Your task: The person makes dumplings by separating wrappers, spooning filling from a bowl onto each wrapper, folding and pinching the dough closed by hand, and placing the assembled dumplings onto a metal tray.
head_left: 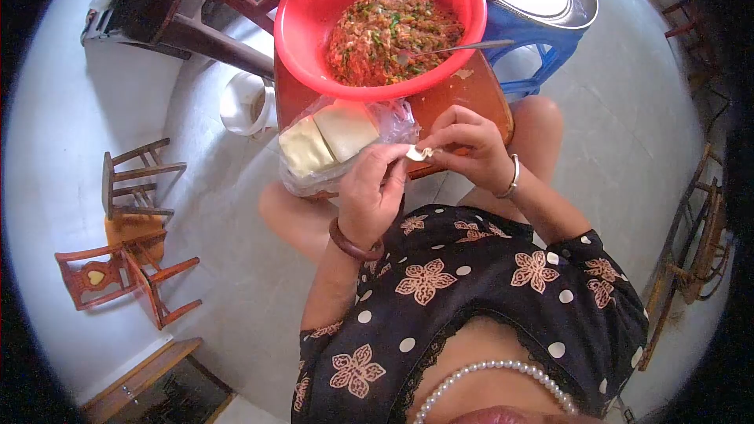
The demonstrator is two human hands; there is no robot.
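Observation:
Between my two hands is a small, pale folded wonton point(419, 153), held in front of my lap. My left hand point(372, 192), with a brown bangle at the wrist, pinches its left side. On the other side, the thumb and fingers of my right hand point(470, 148) close on its edge. Two stacks of square wonton wrappers point(342, 132) lie on a plastic bag point(400, 119) just beyond my left hand. Behind them, a red basin point(302, 47) holds minced filling point(385, 35) flecked with green, and a metal spoon point(463, 47) rests in it.
The basin stands on a wooden stool point(475, 98) between my knees. At the back right, a round mesh sieve point(577, 0) sits on a blue plastic stool point(550, 55). A white bucket point(245, 106) and wooden chairs point(141, 263) stand at left.

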